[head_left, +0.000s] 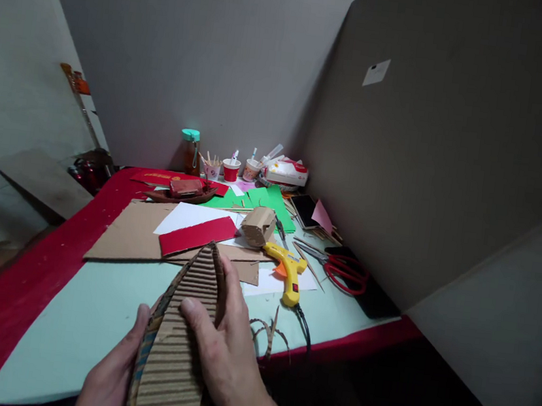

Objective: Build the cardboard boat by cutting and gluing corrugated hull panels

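Note:
A boat-shaped piece of corrugated cardboard (187,324) with a pointed far end rests between my hands near the table's front edge. My left hand (109,374) grips its left side from below, thumb up along the edge. My right hand (228,349) wraps over its right side, thumb pressed flat on the ribbed surface and fingers curled round the far edge.
On the pale green mat (91,299) lie a yellow glue gun (287,267), red scissors (346,271), a red paper strip (198,235), flat brown cardboard (129,232), a small cardboard block (258,224), green paper and cups at the back. A tall cardboard panel (430,150) walls the right side.

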Tool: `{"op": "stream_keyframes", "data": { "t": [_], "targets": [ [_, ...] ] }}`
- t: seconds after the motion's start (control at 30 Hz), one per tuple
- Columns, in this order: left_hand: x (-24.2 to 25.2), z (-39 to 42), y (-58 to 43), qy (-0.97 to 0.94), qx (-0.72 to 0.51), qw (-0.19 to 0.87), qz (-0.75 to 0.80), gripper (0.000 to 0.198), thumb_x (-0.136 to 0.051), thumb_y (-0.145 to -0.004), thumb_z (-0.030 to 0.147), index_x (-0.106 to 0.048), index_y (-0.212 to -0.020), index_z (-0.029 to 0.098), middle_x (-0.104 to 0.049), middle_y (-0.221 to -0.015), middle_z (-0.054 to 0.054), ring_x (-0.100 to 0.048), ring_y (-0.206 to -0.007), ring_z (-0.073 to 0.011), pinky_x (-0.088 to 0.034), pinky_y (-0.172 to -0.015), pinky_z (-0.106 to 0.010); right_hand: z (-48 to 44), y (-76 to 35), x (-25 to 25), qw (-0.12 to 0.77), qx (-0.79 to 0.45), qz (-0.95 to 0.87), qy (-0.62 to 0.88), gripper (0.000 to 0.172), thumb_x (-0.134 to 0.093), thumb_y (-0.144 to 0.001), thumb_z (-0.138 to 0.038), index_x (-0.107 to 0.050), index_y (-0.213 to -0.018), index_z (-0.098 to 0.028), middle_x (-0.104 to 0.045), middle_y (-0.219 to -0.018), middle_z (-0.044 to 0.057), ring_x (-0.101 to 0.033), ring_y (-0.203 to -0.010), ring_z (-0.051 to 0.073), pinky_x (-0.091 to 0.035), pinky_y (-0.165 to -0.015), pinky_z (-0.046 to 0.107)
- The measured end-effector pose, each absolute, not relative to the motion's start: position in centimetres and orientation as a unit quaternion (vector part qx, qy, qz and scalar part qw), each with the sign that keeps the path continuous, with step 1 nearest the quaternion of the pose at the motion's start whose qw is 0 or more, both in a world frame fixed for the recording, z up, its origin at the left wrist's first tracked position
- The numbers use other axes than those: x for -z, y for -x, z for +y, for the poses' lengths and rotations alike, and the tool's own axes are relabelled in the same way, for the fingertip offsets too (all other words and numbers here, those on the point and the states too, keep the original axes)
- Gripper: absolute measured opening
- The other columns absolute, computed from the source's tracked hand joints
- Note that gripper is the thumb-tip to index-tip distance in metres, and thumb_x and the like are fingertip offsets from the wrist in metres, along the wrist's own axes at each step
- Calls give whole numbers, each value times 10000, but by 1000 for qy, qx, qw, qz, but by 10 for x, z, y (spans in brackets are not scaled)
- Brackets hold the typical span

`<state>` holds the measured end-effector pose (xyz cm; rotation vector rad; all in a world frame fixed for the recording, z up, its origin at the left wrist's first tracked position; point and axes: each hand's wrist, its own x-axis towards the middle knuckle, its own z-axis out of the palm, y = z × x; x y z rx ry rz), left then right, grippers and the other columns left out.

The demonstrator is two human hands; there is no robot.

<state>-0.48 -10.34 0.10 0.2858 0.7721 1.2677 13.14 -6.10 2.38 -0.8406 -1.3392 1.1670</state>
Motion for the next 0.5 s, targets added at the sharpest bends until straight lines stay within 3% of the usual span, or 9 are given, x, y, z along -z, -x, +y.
{"op": "stream_keyframes", "data": {
  "t": [0.13, 0.2, 0.27, 0.37, 0.43, 0.5],
  "targets": [
    [8, -105, 10, -135, -611, 705, 332, 607, -697, -937, 375, -529, -1520, 366, -765, -1327, -65, -593, -1362, -382, -480, -1140, -556, -58, -132, -26, 517, -462, -622, 365, 694, -685, -893, -220, -426, -1537, -205, -690, -1375, 86, -660, -1244, 252, -537, -1064, 372],
    [8, -105, 9, -135, -623, 688, 346, 599, -687, -947, 323, -524, -1523, 355, -765, -1324, -67, -592, -1361, -380, -475, -1145, -554, -55, -135, -29, 501, -440, -655, 356, 721, -674, -900, -191, -394, -1564, -176, -679, -1387, 106, -652, -1255, 253, -520, -1086, 380],
    [2, -105, 6, -128, -624, 680, 363, 616, -707, -931, 240, -538, -1511, 358, -771, -1313, -62, -609, -1343, -377, -477, -1147, -544, -53, -139, -34, 487, -421, -685, 340, 735, -680, -915, -179, -381, -1585, -189, -612, -1486, 107, -583, -1356, 242, -467, -1145, 366],
    [-12, -106, -1, -101, -598, 698, 382, 651, -768, -889, 291, -556, -1502, 341, -778, -1304, -79, -642, -1307, -390, -488, -1138, -542, -49, -149, -44, 473, -421, -702, 328, 785, -739, -911, -186, -373, -1603, -244, -603, -1495, 76, -577, -1353, 216, -458, -1138, 329],
    [-22, -107, -6, -82, -568, 717, 395, 655, -771, -886, 349, -556, -1505, 331, -792, -1279, -86, -679, -1264, -381, -508, -1121, -536, -45, -155, -51, 461, -413, -720, 314, 776, -758, -916, -178, -398, -1599, -260, -629, -1453, 67, -605, -1301, 202, -479, -1099, 309],
    [-32, -108, -11, -71, -558, 726, 396, 606, -719, -924, 371, -557, -1506, 319, -807, -1241, -82, -723, -1199, -357, -543, -1086, -506, -41, -160, -56, 440, -380, -760, 290, 662, -761, -928, -160, -512, -1535, -249, -664, -1382, 70, -625, -1243, 198, -489, -1068, 305]
  ]
}}
